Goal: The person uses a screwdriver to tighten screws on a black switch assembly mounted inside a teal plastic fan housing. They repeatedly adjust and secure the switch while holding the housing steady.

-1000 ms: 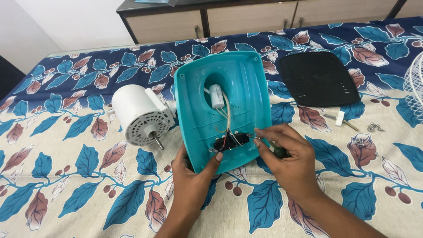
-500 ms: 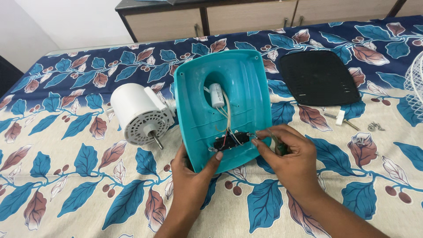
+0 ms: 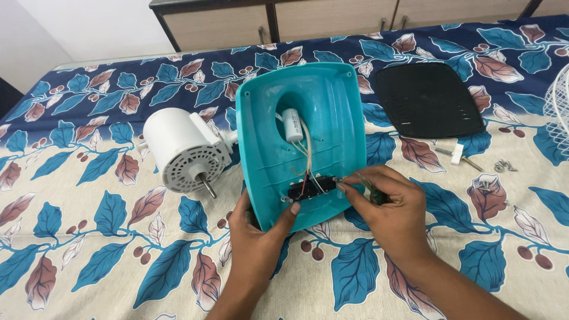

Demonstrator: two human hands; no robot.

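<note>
- nearest the camera, two bare forearms reach up from the bottom edge over a bedsheet printed with blue and rust leaves on cream.
- the left hand grips the lower left edge of a teal plastic shell, thumb pressed on the inner face beside a black switch block, the other fingers hidden behind the shell.
- the right hand is pinched narrow around a small dark screwdriver, with its tip at the right end of the switch block.
- the shell lies in the middle of the sheet, hollow side up, its far end tilted away; thin wires run from the switch block up to a small white cylinder in the hollow.
- the shell looks light and stiff, smooth enough to slip, so the rim is the sound place to hold it; the wires look fine and easily pulled loose, best left untouched.
- just left of the shell a white motor lies on its side, shaft pointing toward the camera; it looks the heaviest piece here and may drag on the shell, which it appears to join.
- to the right, well apart from the hands, lie a small white part with a metal pin and a few loose screws.
- farther right, a flat black plate rests on the sheet, and white wire bars cut in at the edge.
- at the back stands a dark-framed cabinet with pale doors.
</note>
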